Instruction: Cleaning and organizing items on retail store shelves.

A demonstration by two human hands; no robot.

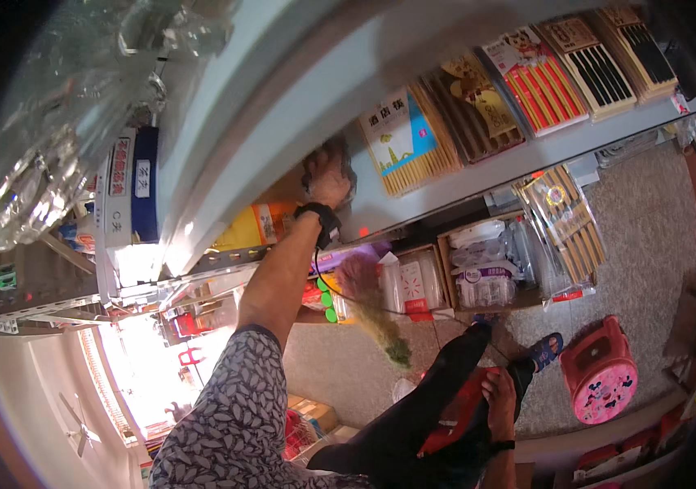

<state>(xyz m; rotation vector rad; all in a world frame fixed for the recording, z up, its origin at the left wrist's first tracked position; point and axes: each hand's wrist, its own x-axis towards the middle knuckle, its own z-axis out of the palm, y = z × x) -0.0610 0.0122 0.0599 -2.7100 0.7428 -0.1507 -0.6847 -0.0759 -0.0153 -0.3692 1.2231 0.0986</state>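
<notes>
My left hand (328,177) reaches onto a pale shelf (360,214), a black band (323,224) around its wrist. Something dark and glossy surrounds its fingers; whether they hold it is unclear. Just right of that hand lies a pack of bamboo chopsticks (412,143) with a white and blue printed card. A yellow and orange package (256,226) is to its left, partly behind the forearm. Low by my dark trousers (397,422), my right hand (499,397) grips a red item (467,406), perhaps a bag or package, partly hidden.
More chopstick packs (546,82) line the shelf. Below are a fluffy multicoloured duster (378,312), an open carton of plastic-wrapped goods (488,269) and hanging chopstick packs (562,226). A pink-topped stool (604,391) stands near my feet. Clear plastic (72,122) crowds the upper left.
</notes>
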